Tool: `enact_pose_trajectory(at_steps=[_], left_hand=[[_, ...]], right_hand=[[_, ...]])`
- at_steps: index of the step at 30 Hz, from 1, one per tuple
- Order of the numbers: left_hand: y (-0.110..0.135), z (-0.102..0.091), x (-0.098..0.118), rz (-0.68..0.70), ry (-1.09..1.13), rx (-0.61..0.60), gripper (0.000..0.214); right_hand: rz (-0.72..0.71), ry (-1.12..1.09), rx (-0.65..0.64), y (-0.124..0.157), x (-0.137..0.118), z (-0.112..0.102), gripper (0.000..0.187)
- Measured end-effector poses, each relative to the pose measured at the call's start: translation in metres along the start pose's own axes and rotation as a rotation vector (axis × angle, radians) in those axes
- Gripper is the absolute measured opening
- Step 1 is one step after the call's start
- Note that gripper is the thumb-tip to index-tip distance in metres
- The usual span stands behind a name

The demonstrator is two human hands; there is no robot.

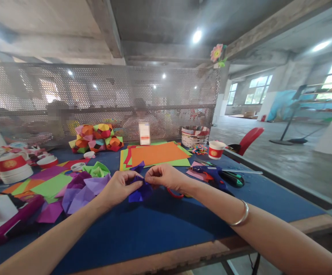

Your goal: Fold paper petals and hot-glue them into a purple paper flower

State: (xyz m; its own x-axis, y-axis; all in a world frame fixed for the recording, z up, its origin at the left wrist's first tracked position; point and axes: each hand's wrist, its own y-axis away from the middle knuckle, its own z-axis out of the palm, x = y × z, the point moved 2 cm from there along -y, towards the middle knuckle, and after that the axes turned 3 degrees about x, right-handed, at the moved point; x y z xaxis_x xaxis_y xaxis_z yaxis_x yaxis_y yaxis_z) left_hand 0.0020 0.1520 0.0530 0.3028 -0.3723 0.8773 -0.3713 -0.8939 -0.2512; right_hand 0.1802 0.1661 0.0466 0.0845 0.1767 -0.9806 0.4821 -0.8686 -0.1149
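your left hand (122,186) and right hand (166,176) met over the middle of the bench (160,225), and both were pinched onto the blue paper piece (139,192). the left grip held its lower, crumpled body from the left. the right grip nipped an upper edge between thumb and fingertips. the piece sat just above the blue bench top, near you, with one pointed flap standing up on its far side.

to my eye the step in hand was shaping or creasing a fold in that piece, not picking it up or setting it down. any next move would call for a firm left-hand hold while the right fingers work the edge, since thin paper tears or springs back easily.

a heap of purple paper (81,191) lay just left of your left hand. an orange sheet (156,152) lay farther back. a blue glue gun (212,175) rested to the right, and red scissor handles (175,194) showed just under your right hand.
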Motion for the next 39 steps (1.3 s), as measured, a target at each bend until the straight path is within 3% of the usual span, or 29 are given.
enact_pose_trajectory(at_steps=[7, 12, 19, 24, 34, 39], left_hand=[[-0.001, -0.001, 0.000, -0.025, 0.017, 0.034, 0.024], [0.000, -0.001, -0.002, -0.081, 0.090, 0.045, 0.024], [0.000, -0.002, -0.005, -0.126, 0.045, 0.038, 0.025], [-0.003, -0.001, -0.007, -0.101, -0.014, 0.080, 0.020], [-0.003, -0.006, 0.001, -0.125, -0.096, 0.193, 0.019], [-0.002, -0.006, 0.004, -0.114, -0.120, 0.222, 0.021]], right_hand=[[-0.188, 0.455, 0.174, 0.006, -0.005, 0.005, 0.014], [-0.277, 0.738, 0.240, 0.014, -0.015, 0.010, 0.017], [-0.294, 0.933, 0.233, 0.018, -0.016, 0.018, 0.018], [-0.304, 0.952, 0.215, 0.020, -0.017, 0.021, 0.018], [-0.151, 0.697, 0.210, 0.014, -0.009, 0.017, 0.031], [-0.165, 0.680, 0.218, 0.014, -0.008, 0.018, 0.032]])
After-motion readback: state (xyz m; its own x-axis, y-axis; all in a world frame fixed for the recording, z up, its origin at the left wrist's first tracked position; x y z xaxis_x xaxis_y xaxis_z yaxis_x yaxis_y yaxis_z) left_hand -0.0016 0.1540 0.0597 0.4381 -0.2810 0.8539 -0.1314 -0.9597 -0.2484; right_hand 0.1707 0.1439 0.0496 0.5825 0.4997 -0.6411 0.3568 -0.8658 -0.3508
